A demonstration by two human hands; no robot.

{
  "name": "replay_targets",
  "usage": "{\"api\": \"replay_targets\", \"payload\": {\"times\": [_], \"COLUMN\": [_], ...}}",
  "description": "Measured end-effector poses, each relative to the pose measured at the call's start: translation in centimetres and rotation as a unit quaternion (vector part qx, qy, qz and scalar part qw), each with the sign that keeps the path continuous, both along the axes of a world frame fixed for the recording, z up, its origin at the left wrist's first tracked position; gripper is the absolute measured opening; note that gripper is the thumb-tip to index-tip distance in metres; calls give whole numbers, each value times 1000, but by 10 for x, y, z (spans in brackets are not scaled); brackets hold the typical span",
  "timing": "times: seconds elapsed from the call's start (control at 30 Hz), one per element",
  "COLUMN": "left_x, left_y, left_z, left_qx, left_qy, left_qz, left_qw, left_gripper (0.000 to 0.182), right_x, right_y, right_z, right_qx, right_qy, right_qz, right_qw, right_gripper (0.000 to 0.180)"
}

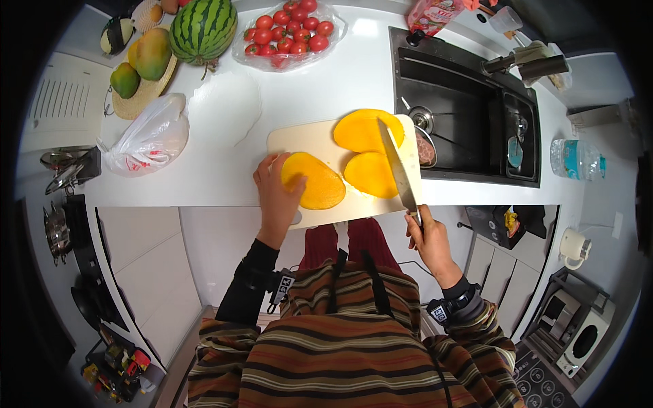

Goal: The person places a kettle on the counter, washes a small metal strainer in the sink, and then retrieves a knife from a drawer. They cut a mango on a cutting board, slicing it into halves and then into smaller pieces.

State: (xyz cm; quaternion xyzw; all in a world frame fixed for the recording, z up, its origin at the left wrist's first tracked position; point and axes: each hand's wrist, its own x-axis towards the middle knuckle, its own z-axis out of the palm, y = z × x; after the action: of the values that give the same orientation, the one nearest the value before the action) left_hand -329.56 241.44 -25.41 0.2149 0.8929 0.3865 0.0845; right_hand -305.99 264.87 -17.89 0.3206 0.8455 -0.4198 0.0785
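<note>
On a cream cutting board (pixel 326 131) lie three orange pieces of mango. My left hand (pixel 276 188) rests around the left end of the nearest mango piece (pixel 321 182), thumb on its face and fingers along its far side. In my right hand (pixel 429 239) is the handle of a kitchen knife (pixel 398 164). Its blade points away from me, over the right part of the board. The blade overlaps the far mango piece (pixel 359 131) and the right edge of the middle mango piece (pixel 371 176); whether it touches them I cannot tell.
A black sink (pixel 454 112) adjoins the board's right side, with meat in a bowl (pixel 426 148) at its edge. Bagged tomatoes (pixel 291 33), a watermelon (pixel 204 30) and whole mangoes (pixel 153 53) stand at the back. A white plastic bag (pixel 153 137) sits left.
</note>
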Motion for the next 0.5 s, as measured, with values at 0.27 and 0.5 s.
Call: {"api": "replay_targets", "payload": {"times": [0.27, 0.5], "left_x": [17, 15], "left_y": [87, 105], "left_z": [6, -11], "left_qx": [23, 26], "left_qy": [-114, -185], "left_qz": [-174, -172], "left_qw": [978, 967], "left_gripper": [57, 59], "right_x": [17, 7], "right_y": [45, 84], "right_z": [-9, -81], "right_qx": [-180, -371], "right_qy": [80, 69], "right_qz": [-119, -117], "right_qw": [973, 918], "right_gripper": [25, 41]}}
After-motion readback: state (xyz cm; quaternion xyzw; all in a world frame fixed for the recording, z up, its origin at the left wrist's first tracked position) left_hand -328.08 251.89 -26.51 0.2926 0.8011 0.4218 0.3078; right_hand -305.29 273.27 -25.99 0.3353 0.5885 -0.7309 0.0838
